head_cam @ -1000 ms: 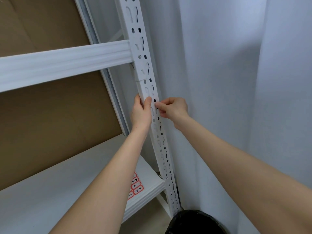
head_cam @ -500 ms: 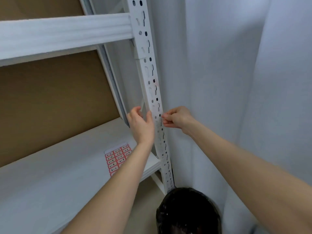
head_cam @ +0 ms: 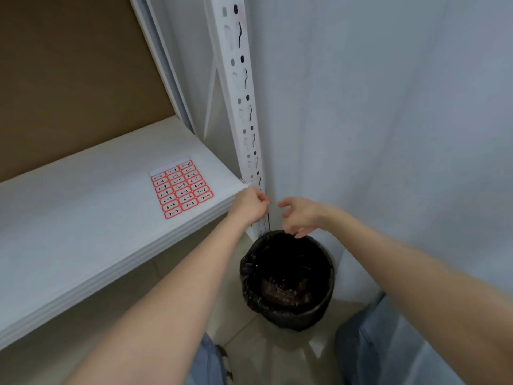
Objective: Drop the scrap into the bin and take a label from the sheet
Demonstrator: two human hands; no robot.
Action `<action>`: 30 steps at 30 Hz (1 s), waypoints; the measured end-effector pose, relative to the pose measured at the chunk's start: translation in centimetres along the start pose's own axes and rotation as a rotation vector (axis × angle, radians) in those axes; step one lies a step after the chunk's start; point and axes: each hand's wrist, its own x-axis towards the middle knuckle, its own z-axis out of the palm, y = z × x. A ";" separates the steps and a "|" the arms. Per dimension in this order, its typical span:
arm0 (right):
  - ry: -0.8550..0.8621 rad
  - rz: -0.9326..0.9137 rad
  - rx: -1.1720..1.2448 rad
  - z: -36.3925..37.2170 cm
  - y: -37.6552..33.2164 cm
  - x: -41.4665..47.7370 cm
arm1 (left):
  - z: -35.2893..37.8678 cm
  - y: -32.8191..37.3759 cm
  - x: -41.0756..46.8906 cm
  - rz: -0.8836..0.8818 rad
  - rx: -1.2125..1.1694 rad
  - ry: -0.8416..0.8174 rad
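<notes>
Down low, both hands sit at the foot of the white slotted upright (head_cam: 251,129), whose long axis runs almost straight up from them and leans slightly left toward the top of the view. The left hand (head_cam: 249,202) is the nearer one — pressed against the post's front edge just beside the corner of the white shelf (head_cam: 91,207), fingers curled as if pinching something thin, though that is too small to tell. The right hand (head_cam: 301,216) hovers just to the post's right, above the rim of the black bin (head_cam: 288,279), fingers loosely spread and holding nothing.
</notes>
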 end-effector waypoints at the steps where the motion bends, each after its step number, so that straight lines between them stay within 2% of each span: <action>1: -0.007 0.005 -0.005 0.3 0.4 0.1 | 0.2 -0.2 0.0 -0.001 0.013 -0.022; 4: 0.285 -0.026 -0.163 0.0 0.7 0.5 | 0.5 -0.4 0.1 -0.008 0.042 -0.059; 5: 0.317 -0.032 -0.201 -0.1 0.6 0.6 | 0.6 -0.5 0.2 -0.015 0.042 -0.063; 7: 0.240 -0.072 -0.152 0.1 0.5 0.5 | 0.5 -0.5 0.3 -0.028 0.025 -0.068; 9: 0.069 -0.110 -0.051 0.5 0.5 0.7 | 0.4 -0.3 0.3 -0.033 0.011 -0.078; 14: 0.210 -0.115 0.145 0.6 0.5 1.2 | 0.0 0.2 0.1 -0.030 0.012 -0.082; 18: 0.130 -0.129 0.368 0.5 0.3 1.1 | -0.4 0.7 0.0 -0.046 -0.034 -0.068; 23: 0.098 -0.140 0.384 -0.4 -0.4 0.4 | -0.9 1.4 -0.2 -0.033 -0.059 -0.024; 26: 0.127 -0.160 0.478 -1.1 -0.9 -0.2 | -1.6 1.9 -0.6 -0.035 -0.147 -0.015; 30: 0.061 -0.185 0.621 -2.1 -1.3 -1.0 | -2.5 2.7 -1.1 -0.033 -0.290 -0.038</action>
